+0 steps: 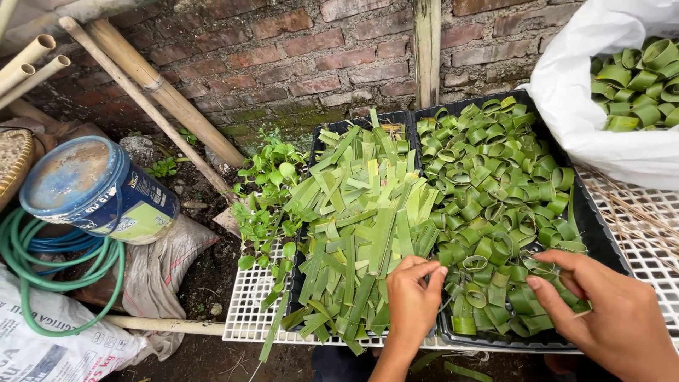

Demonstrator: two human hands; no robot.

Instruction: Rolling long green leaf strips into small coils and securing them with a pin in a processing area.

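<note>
Two black trays sit side by side on a white plastic grid [249, 304]. The left tray [316, 146] holds flat green leaf strips [361, 219]. The right tray [601, 240] is full of green leaf strips curled into rings [495, 184]. My left hand [412, 301] rests at the near edge between the trays, fingers pinched together on the end of a leaf strip. My right hand [612, 315] reaches over the near right corner of the ring tray, with thumb and fingers closing around a ring there.
A white plastic bag [601, 106] of more leaf rings sits at the far right. A brick wall [297, 56] stands behind. Bamboo poles [155, 92] lean on it. A blue paint can [92, 187], green hose [42, 283] and sacks [56, 339] lie left.
</note>
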